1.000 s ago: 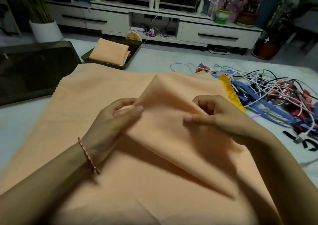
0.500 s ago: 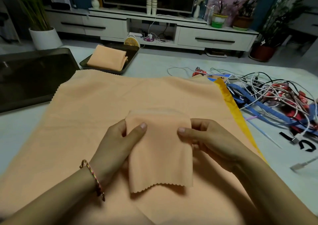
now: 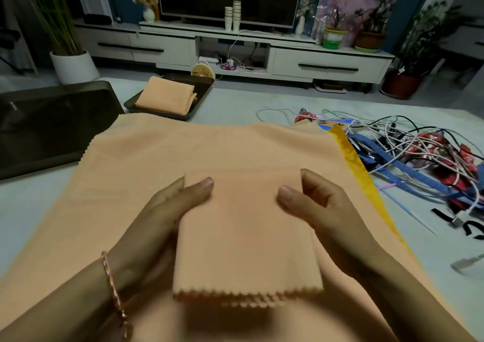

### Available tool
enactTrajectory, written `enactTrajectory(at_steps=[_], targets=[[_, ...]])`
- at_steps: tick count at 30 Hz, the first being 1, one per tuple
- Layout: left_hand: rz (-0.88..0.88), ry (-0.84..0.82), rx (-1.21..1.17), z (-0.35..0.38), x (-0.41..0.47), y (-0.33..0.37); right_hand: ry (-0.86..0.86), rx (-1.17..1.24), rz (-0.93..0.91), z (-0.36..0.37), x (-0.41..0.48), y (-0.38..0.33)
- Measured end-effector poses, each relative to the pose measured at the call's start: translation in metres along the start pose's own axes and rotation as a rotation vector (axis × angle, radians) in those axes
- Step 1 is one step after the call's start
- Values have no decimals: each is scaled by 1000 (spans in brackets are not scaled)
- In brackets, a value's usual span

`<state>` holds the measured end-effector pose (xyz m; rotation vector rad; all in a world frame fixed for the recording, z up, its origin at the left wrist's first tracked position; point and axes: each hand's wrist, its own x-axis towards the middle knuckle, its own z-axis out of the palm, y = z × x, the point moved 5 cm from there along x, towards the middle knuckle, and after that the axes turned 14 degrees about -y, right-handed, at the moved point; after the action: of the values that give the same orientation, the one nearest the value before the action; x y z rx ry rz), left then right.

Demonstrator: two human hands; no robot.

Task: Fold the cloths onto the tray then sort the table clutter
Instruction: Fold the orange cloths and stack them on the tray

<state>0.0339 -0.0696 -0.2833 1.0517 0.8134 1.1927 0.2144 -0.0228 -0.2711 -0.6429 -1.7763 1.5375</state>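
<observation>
One cloth is done: a folded peach cloth point(image 3: 166, 96) lies on the small dark tray point(image 3: 203, 86) toward the far left corner of the table point(image 3: 235, 106). A second looks close to finished. The left hand point(image 3: 167, 211) and right hand point(image 3: 323, 211) hold a small folded cloth point(image 3: 246, 237) between them over the near middle of the table. Each hand grips a side edge, thumb pressed on top and fingers curled underneath. Its zigzag hems hang stacked toward the person, so I judge it folded to about final size and ready to go to the tray. Under it a large peach cloth point(image 3: 157, 158) lies spread flat and unfolded, reaching from the near edge to just short of the tray. A yellow cloth point(image 3: 351, 158) shows only as a strip along its right side, so at least two cloths are left to fold. The sorting has not begun, as far as I can see: a tangle of cables point(image 3: 419, 145), blue straps and red items lies heaped toward the right edge, and a big dark bin point(image 3: 52, 124) stands at the left edge, its inside too dim to read
</observation>
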Motion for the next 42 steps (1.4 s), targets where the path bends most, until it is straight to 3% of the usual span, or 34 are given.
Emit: enactTrajectory(at_steps=[3, 6, 9, 16, 21, 23, 28, 31, 33, 35, 42], targets=[[-172, -72, -245, -4, 7, -18, -135, 59, 290, 1, 0, 23], [-253, -106, -229, -5, 10, -29, -96, 93, 453, -1, -2, 41], [-291, -172, -148, -8, 9, -36, -9, 71, 424, -7, -1, 43], [-262, -257, -87, -18, 10, -35, -22, 95, 305, 2, -2, 37], [-240, -241, -94, -26, 10, -29, -212, 83, 250, 11, -4, 30], [-237, -233, -78, -29, 10, -24, -164, 73, 224, 14, -4, 28], [-254, -40, -23, -45, 14, -14, 122, 52, 171, 17, 5, 32], [-192, 276, -83, -66, 13, -7, 151, -40, 188, 27, 25, 34], [-147, 412, -90, -83, 12, 2, 91, 43, 255, 39, 44, 35], [-115, 465, -56, -95, 14, 11, 26, 171, 309, 49, 59, 32], [-126, 498, 24, -144, 30, 45, 102, 51, 237, 56, 153, 11]])
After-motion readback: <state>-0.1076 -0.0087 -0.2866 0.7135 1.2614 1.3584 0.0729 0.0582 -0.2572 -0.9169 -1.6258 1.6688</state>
